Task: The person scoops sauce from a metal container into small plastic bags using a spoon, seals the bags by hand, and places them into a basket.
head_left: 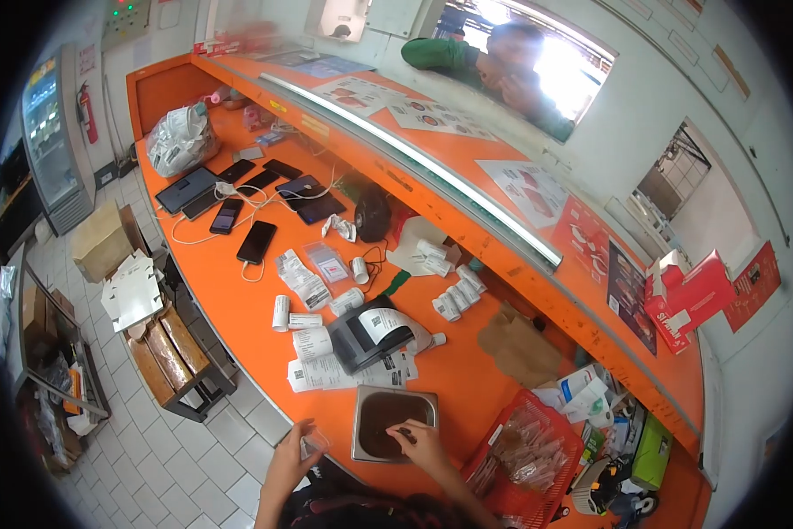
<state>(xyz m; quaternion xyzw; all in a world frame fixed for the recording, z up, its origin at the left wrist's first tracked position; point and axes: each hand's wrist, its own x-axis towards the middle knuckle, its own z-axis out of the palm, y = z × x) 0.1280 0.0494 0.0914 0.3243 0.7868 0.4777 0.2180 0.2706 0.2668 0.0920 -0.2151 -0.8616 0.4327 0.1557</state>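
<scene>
"Fingers (396, 430) on the right hand (425, 444) first. How open?"

"Nearly closed. Thumb and forefinger pinched over the metal pan (396, 391), bottom centre of the frame. Can't tell if any of the brown stuff (379, 421) is between the tips. Too small."

"Left hand (289, 454)?"

"Lower left of the pan. Fingers part curled, small gap to the thumb, clear packet (314, 443) held there. Can't tell if its mouth is open."

"Okay. What could go wrong?"

"Spill, I'd say. Packet and pan are apart, with the edge of the orange counter (467, 381) near the gap, so a loose pinch could drop bits there or on the floor. Packet looks thin; a hard squeeze could crumple it."

"Anything else?"

"Receipts (326, 376) just above the pan in the frame, could stain if brown stuff gets flicked. Right forearm (458, 489) runs close by the red basket (553, 409), lower right, lots of small packets (533, 454) inside; a wide elbow could knock it. Pan's near the counter edge too, so a wrist bump might shove it."
</scene>
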